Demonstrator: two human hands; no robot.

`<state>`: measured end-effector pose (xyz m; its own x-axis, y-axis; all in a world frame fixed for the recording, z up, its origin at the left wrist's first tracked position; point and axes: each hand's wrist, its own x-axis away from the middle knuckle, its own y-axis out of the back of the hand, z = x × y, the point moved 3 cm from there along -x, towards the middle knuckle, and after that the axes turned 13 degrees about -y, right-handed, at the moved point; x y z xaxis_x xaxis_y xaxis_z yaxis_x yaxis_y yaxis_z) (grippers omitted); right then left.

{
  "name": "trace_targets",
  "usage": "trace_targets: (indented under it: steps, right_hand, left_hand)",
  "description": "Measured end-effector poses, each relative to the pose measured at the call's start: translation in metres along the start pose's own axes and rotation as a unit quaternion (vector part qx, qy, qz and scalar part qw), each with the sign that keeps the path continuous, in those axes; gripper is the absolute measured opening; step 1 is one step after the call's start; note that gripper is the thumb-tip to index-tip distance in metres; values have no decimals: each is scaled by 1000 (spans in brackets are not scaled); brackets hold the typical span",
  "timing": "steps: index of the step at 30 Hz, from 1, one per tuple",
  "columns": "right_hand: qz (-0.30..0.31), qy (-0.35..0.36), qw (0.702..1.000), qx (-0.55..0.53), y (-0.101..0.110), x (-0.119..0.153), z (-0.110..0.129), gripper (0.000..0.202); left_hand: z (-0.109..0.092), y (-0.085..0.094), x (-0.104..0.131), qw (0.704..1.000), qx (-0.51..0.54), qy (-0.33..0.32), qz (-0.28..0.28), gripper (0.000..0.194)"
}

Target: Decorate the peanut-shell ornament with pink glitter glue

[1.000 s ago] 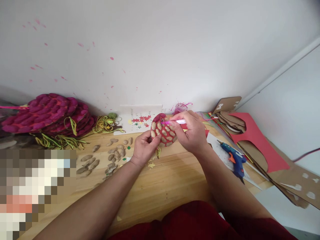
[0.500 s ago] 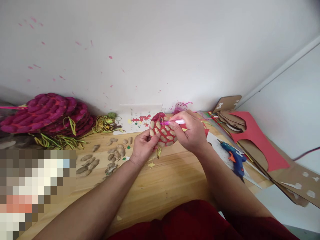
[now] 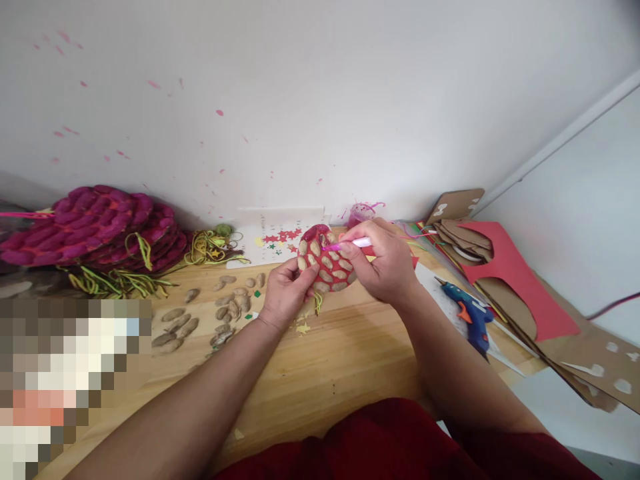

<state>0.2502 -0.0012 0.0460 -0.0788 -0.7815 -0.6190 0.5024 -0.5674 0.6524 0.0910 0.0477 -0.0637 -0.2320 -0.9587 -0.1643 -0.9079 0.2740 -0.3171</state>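
My left hand (image 3: 289, 291) grips the lower left edge of a round red disc (image 3: 339, 277) covered with peanuts, its thumb on the front. Some peanuts at the disc's top are painted magenta; the others are plain tan. A green-yellow string tail hangs below it. My right hand (image 3: 383, 263) is closed round a white-handled paintbrush (image 3: 361, 244), whose magenta tip lies against the upper middle of the disc. Behind my right hand stands a paint-smeared clear cup (image 3: 361, 212), partly hidden. Loose peanuts (image 3: 233, 308) lie on the table left of my left hand.
Stacked magenta peanut discs (image 3: 107, 227) with string tails stand at the left. Paper stars (image 3: 283, 237) lie on a white sheet against the paint-spattered wall. At the right are a blue glue gun (image 3: 473, 317), cut red card (image 3: 520, 287) and cardboard pieces (image 3: 600, 353).
The disc and both hands have shifted very slightly. The brush tip stays at the upper middle of the disc, and both grips are the same.
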Motion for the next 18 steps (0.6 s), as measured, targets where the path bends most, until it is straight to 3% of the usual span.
trace_targets:
  steps: [18]
  right_hand:
    - [-4, -24, 999, -39, 4, -3, -6, 8]
  left_hand:
    - [3, 2, -2, 998, 43, 35, -15, 37]
